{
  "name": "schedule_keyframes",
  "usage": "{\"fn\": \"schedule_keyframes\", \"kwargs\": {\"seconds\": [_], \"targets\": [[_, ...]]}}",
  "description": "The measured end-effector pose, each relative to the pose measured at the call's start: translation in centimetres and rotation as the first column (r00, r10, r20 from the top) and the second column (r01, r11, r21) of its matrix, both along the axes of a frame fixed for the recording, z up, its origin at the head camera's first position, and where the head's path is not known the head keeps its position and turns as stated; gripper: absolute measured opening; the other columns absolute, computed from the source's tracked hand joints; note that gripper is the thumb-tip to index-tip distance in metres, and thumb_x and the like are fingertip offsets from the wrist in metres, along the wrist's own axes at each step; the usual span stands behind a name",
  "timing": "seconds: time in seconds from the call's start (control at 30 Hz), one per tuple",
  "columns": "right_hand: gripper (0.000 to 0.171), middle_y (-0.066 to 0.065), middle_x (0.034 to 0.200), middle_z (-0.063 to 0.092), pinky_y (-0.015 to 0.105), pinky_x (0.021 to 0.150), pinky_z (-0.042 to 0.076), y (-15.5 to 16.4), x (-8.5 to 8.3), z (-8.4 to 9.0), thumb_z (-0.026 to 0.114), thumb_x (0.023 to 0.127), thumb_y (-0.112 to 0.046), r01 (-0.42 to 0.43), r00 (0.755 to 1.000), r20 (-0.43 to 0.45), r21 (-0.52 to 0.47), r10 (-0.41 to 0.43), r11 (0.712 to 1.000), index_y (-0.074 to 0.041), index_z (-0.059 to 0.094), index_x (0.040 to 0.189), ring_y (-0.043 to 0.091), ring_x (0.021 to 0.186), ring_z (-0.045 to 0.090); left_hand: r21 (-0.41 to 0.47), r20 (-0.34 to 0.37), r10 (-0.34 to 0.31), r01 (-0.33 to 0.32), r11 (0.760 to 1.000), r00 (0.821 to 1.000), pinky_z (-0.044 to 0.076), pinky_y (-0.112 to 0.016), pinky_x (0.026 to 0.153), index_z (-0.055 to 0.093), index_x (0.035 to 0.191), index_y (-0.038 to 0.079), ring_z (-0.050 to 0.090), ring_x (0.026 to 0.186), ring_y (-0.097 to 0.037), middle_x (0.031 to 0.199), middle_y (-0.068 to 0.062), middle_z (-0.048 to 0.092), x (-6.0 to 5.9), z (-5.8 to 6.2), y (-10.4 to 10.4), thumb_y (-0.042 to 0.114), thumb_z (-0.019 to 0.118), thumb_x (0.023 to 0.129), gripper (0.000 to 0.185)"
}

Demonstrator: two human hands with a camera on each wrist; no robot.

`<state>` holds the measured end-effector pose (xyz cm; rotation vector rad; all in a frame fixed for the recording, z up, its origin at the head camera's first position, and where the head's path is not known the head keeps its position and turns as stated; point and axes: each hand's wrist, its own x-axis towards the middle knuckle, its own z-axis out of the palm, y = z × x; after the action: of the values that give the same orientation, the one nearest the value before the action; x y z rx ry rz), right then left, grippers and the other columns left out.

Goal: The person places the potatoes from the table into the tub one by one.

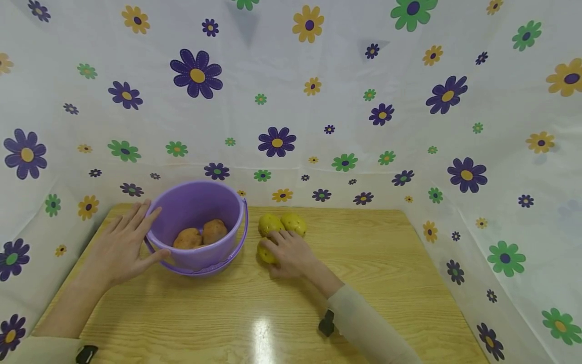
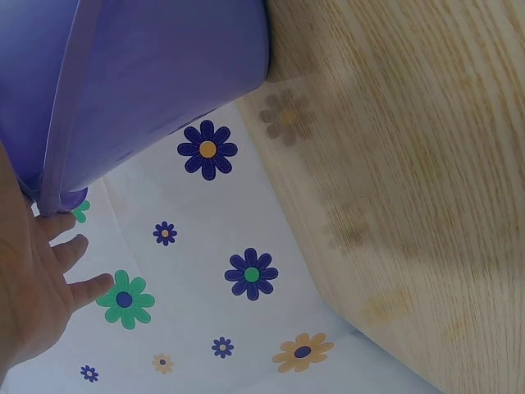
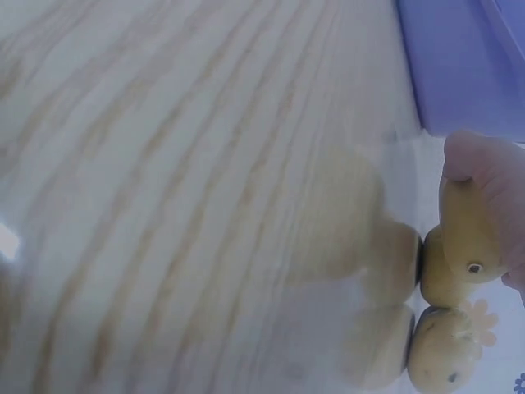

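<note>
A purple bucket point(image 1: 195, 199) stands at the left of the table, holding two brown potatoes point(image 1: 188, 239). My left hand point(image 1: 124, 247) rests against the bucket's left side with fingers extended and thumb spread toward the front. In the left wrist view, its fingertips show beside the bucket wall point(image 2: 164, 74). Right of the bucket, my right hand point(image 1: 292, 257) grips a yellow potato point(image 1: 265, 254), partly covered by the fingers. The right wrist view shows this potato point(image 3: 467, 226) under the thumb. Two more yellow potatoes point(image 1: 294, 223) lie side by side just behind that hand.
The bucket's purple handle point(image 1: 234, 250) hangs down around its front. Wood-grain tabletop point(image 1: 364, 283) extends to the right and front. A white flowered sheet point(image 1: 336, 106) encloses the table at the back and both sides.
</note>
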<state>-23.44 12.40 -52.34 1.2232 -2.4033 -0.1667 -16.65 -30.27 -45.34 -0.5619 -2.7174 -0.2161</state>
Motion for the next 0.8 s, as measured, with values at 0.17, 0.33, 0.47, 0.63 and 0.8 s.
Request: {"fn": "schedule_keyframes", "kwargs": {"seconds": [0.17, 0.33, 0.47, 0.63, 0.8], "targets": [[0.062, 0.004, 0.127, 0.065, 0.035, 0.091, 0.059, 0.1, 0.0, 0.5, 0.077, 0.080, -0.051, -0.010, 1.000, -0.015, -0.030, 0.010, 0.999, -0.023, 0.057, 0.132, 0.022, 0.106, 0.066, 0.000, -0.003, -0.002, 0.002, 1.000, 1.000, 0.034, -0.069, 0.120, 0.029, 0.167, 0.011, 0.020, 0.166, -0.037, 0.177, -0.020, 0.021, -0.1, 0.0, 0.0, 0.067, 0.068, 0.091, 0.103], [0.064, 0.006, 0.130, 0.065, 0.042, 0.099, 0.059, 0.2, 0.1, 1.5, 0.079, 0.080, -0.049, 0.009, 1.000, 0.006, -0.024, -0.009, 1.000, -0.023, 0.056, 0.134, 0.026, 0.111, 0.067, -0.004, -0.003, -0.001, 0.001, 1.000, 1.000, 0.034, -0.068, 0.120, 0.030, 0.167, 0.010, 0.021, 0.165, -0.038, 0.177, -0.020, 0.020, -0.1, 0.0, 0.0, 0.067, 0.068, 0.091, 0.102], [0.066, 0.006, 0.130, 0.066, 0.041, 0.095, 0.061, 0.2, 0.1, 2.3, 0.081, 0.079, -0.048, 0.015, 1.000, -0.023, -0.026, -0.015, 1.000, -0.021, 0.057, 0.134, 0.026, 0.110, 0.067, -0.004, -0.006, -0.001, 0.001, 1.000, 1.000, 0.034, -0.068, 0.120, 0.030, 0.167, 0.010, 0.020, 0.165, -0.038, 0.177, -0.020, 0.020, 0.0, 0.0, 0.0, 0.067, 0.068, 0.091, 0.102], [0.065, 0.006, 0.128, 0.065, 0.038, 0.090, 0.062, 0.2, 0.0, 3.3, 0.081, 0.078, -0.046, 0.004, 0.999, -0.040, -0.065, -0.006, 0.998, -0.021, 0.058, 0.133, 0.025, 0.108, 0.067, -0.001, 0.000, -0.001, 0.001, 1.000, 1.000, 0.033, -0.068, 0.122, 0.029, 0.168, 0.011, 0.020, 0.166, -0.037, 0.177, -0.019, 0.019, 0.0, 0.0, 0.0, 0.066, 0.068, 0.091, 0.102], [0.065, 0.008, 0.131, 0.065, 0.040, 0.094, 0.063, 0.4, 0.1, 4.2, 0.079, 0.079, -0.045, 0.019, 0.999, -0.031, -0.085, -0.022, 0.996, -0.019, 0.058, 0.135, 0.025, 0.109, 0.068, -0.003, -0.009, -0.001, 0.001, 1.000, 1.000, 0.034, -0.069, 0.120, 0.030, 0.167, 0.011, 0.022, 0.165, -0.038, 0.176, -0.020, 0.021, 0.0, -0.1, 0.1, 0.066, 0.068, 0.091, 0.102]]}}
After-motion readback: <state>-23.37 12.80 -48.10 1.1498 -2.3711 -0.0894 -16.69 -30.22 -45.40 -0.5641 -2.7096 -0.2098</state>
